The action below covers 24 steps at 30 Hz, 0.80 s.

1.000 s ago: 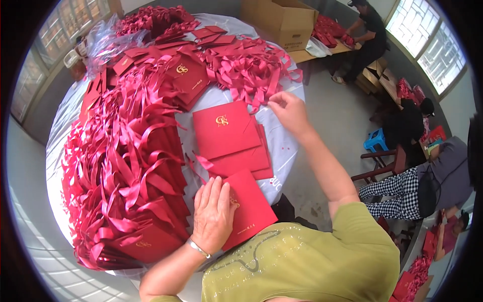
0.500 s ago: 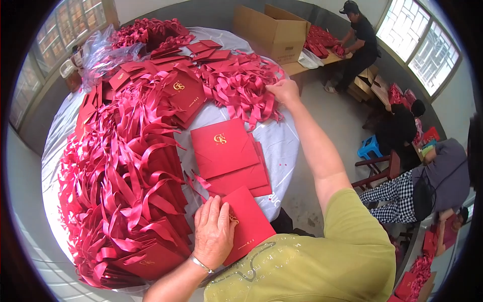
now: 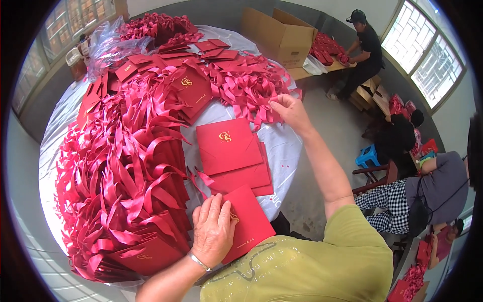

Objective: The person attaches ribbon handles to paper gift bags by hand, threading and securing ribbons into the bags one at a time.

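Note:
My left hand (image 3: pixel 214 229) lies flat over the left part of a red paper gift bag (image 3: pixel 251 221) with gold print, close to my body. Its fingers are stretched out along the bag, and a loose ribbon end (image 3: pixel 205 177) shows just beyond them. At the right edge of a heap of pinkish-red ribbons (image 3: pixel 246 83), my right hand (image 3: pixel 293 113) is closed in a pinch. A ribbon seems to be between thumb and forefinger; the tips are small in view. Between the hands lies a short stack of flat red bags (image 3: pixel 226 146).
A long packed row of ribboned red bags (image 3: pixel 126 166) covers the round table's left side. Clear plastic wrap (image 3: pixel 108 48) lies at the back left. Beyond are a large cardboard box (image 3: pixel 279 38), a blue stool (image 3: pixel 367 156) and several people working.
My right hand has drawn back slightly toward me from the ribbon heap. The left hand stays on the bag. The whole view has shifted a little.

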{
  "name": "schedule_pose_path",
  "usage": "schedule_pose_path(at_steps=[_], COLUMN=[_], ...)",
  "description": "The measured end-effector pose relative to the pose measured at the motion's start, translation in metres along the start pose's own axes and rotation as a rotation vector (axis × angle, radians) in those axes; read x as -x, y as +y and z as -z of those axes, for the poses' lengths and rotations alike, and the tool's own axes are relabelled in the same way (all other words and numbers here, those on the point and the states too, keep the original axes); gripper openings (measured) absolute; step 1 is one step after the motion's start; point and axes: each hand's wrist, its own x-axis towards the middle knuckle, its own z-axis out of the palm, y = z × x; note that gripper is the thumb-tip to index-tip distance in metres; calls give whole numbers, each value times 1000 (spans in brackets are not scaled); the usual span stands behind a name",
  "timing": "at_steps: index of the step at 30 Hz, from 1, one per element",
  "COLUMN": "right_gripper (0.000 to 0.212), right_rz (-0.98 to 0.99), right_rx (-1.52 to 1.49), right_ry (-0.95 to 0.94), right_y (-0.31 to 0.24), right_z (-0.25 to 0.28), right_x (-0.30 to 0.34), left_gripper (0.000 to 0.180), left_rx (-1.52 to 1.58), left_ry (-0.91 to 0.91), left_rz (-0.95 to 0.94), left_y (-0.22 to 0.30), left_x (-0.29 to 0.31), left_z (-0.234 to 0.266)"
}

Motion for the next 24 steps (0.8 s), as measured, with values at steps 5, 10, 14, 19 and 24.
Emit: schedule_pose_path(at_steps=[5, 10, 14, 19, 24], right_gripper=[13, 14, 26, 45, 43], right_rz=[110, 386, 230, -100, -182], right_rx=[308, 810, 667, 558, 919], right_ry=[-211, -324, -180, 91, 190], right_y=[-30, -35, -39, -15, -10], right_z=[-10, -5, -15, -23, -21], right_x=[36, 71, 79, 55, 15], left_gripper=[51, 50, 50, 50, 50], left_rx=[-4, 5, 9, 9, 2], left_ry=[33, 51, 46, 42, 45], left_rz=[9, 15, 32, 19, 26], left_y=[-3, 0, 0, 2, 1], left_x=[0, -2, -2, -1, -1], left_z=[1, 3, 4, 4, 6])
